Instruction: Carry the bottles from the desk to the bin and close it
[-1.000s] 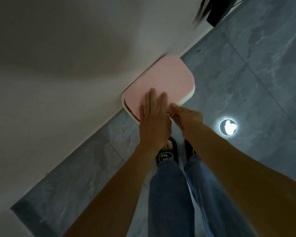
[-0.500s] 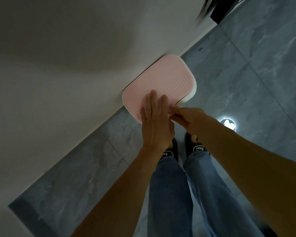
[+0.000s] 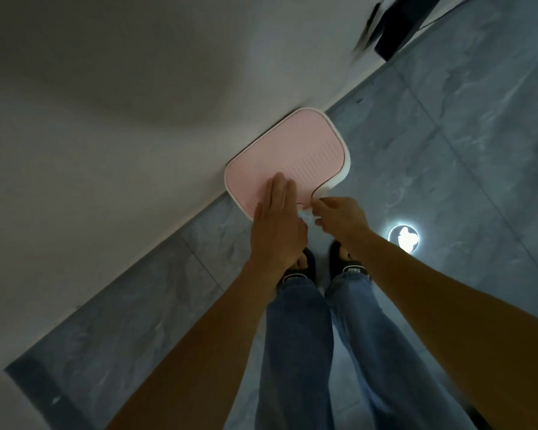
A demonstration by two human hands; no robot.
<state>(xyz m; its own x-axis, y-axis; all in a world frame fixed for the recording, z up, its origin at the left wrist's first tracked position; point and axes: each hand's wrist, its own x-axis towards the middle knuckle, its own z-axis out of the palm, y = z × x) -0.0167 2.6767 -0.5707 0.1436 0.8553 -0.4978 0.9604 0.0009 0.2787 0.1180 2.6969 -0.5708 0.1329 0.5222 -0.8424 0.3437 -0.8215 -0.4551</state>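
My left hand [image 3: 277,225] lies flat, fingers straight and holding nothing, on the pink lid [image 3: 288,159] to press the bin shut, while my right hand [image 3: 339,217] pinches something white just beside it; no bottles show.

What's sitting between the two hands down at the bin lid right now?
In the head view, a small crumpled white bit sits between the left hand and right hand, at the near edge of the pink lid. What it is, I can't tell.
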